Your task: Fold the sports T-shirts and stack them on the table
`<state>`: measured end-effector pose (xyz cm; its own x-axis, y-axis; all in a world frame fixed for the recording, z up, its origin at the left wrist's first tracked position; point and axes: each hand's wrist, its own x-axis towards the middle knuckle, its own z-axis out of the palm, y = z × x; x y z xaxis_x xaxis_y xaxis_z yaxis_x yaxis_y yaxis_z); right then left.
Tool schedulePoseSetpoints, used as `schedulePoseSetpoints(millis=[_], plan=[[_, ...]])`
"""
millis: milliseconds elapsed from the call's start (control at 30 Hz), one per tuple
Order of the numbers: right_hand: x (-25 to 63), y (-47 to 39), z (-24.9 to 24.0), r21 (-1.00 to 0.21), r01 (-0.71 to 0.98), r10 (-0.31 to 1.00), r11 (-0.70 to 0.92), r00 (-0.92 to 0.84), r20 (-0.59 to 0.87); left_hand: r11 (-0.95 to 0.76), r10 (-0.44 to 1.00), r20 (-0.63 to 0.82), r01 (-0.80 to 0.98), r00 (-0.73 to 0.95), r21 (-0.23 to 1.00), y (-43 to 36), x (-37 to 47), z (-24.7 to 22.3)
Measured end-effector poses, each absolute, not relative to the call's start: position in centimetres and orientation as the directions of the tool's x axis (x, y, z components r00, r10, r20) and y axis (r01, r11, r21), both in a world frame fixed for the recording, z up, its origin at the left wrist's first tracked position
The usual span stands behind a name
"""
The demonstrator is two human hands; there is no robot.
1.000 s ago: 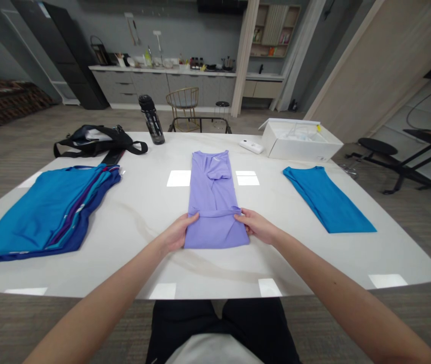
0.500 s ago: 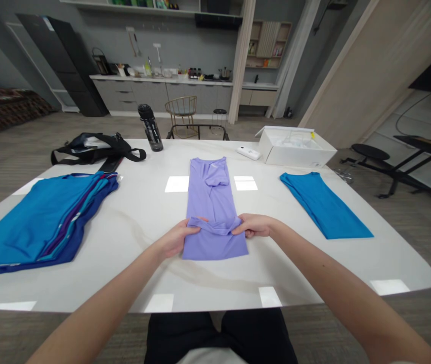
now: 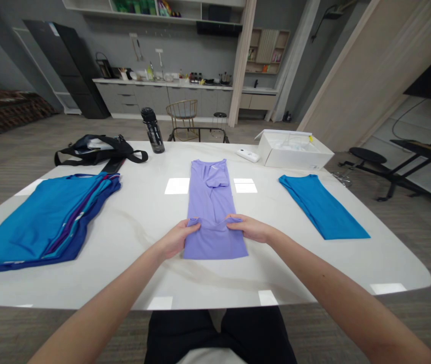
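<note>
A lavender T-shirt (image 3: pixel 215 242) lies lengthwise in front of me, its sides tucked into a narrow strip and one sleeve lying near the collar. Its near end is turned up into a flap. My left hand (image 3: pixel 175 237) pinches the flap's left corner between thumb and fingers. At the opposite corner my right hand (image 3: pixel 251 228) grips the flap the same way, thumb on top. The fingers beneath the cloth are partly hidden.
To the left lies a stack of blue and purple shirts (image 3: pixel 44 217), with a black bag (image 3: pixel 99 149) and a dark bottle (image 3: pixel 153 130) behind. A folded blue shirt (image 3: pixel 324 207) lies right, near a white box (image 3: pixel 295 150) and a white device (image 3: pixel 248 155) on the white table (image 3: pixel 135 283).
The flap's edge now lies straighter and flatter. My right hand has shifted slightly left along it, while my left hand stays nearly in place.
</note>
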<state>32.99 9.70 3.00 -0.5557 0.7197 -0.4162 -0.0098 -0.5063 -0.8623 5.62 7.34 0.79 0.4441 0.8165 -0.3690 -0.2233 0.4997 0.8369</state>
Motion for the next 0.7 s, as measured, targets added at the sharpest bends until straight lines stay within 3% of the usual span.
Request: schedulePoseSetpoints(millis=[267, 433, 533, 700], plan=[[32.0, 9.5, 3.7, -0.802, -0.092, 0.703, -0.591, -0.546, -0.456, 0.456, 0.840, -0.346, -0.198, 0.418, 0.867, 7.6, 5.5, 1.2], [32.2, 11.1, 4.1, -0.820, -0.097, 0.742, -0.564, -0.496, -0.452, 0.192, 0.924, -0.200, 0.057, 0.326, 0.980, 9.7, 5.0, 2.2], [32.0, 12.3, 4.0, -0.821, -0.120, 0.750, -0.558, -0.495, -0.438, 0.037, 0.943, -0.107, 0.219, 0.316, 0.975, 11.4, 4.7, 3.6], [32.2, 14.0, 4.1, -0.874, -0.053, 0.791, -0.483, -0.454, -0.409, -0.034, 0.946, -0.063, 0.291, 0.317, 0.956, 13.8, 4.5, 4.4]])
